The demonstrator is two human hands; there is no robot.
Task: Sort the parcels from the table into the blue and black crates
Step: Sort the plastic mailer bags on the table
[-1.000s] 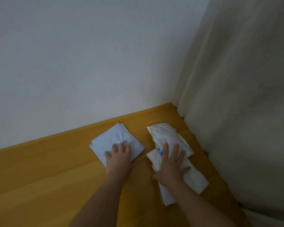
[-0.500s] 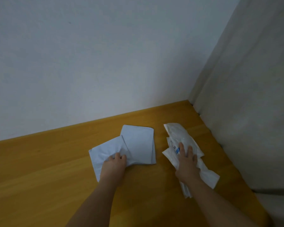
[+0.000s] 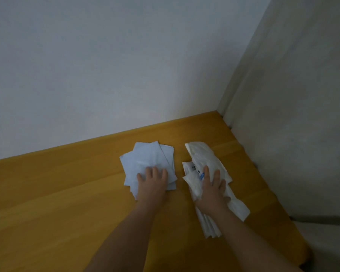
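Seemingly to keep both stacks gathered, I press my flat left hand (image 3: 152, 182) on the pale blue parcels (image 3: 145, 161) and my spread right hand (image 3: 211, 190) on the white mailers (image 3: 201, 154).

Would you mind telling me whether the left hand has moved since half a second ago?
Yes: the left hand went up the bluish parcels, towards the wall.

left hand (image 3: 152, 184) flat, right hand (image 3: 211, 195) flat, fingers spread
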